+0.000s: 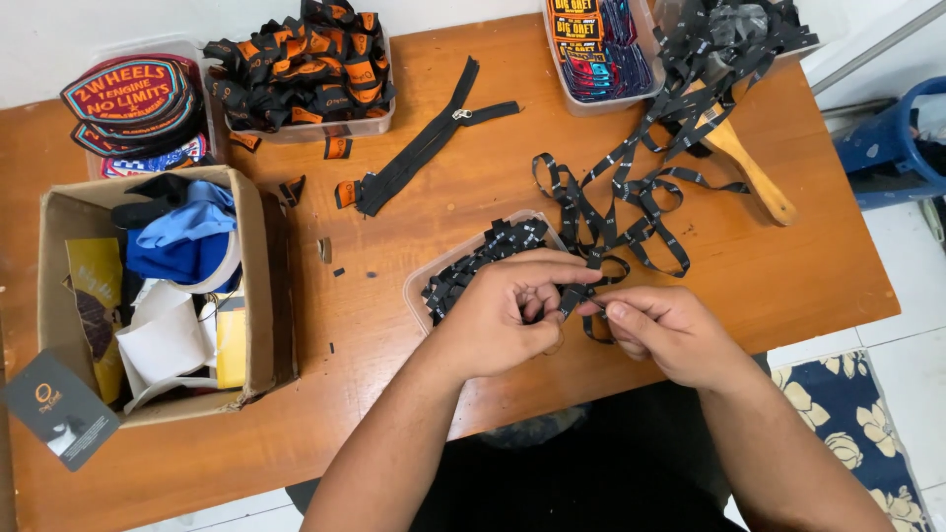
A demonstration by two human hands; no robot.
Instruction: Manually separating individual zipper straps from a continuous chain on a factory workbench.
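Head view: both hands over front edge of wooden table [414, 256]. Left hand [512, 310] and right hand [665, 330] each pinch same black label ribbon [616, 212], narrow, glossy, small pale marks along it. Ribbon trails in tangled loops toward wooden paddle [754, 172]. Clear tray [419, 296] of cut black pieces sits under left hand.

A small garment-trim workshop: the orange-brown wooden counter [414, 246] carries clear plastic tubs of folded black-and-orange woven labels [301, 64], embroidered patches [133, 99] far left, and a black zipper [429, 138].
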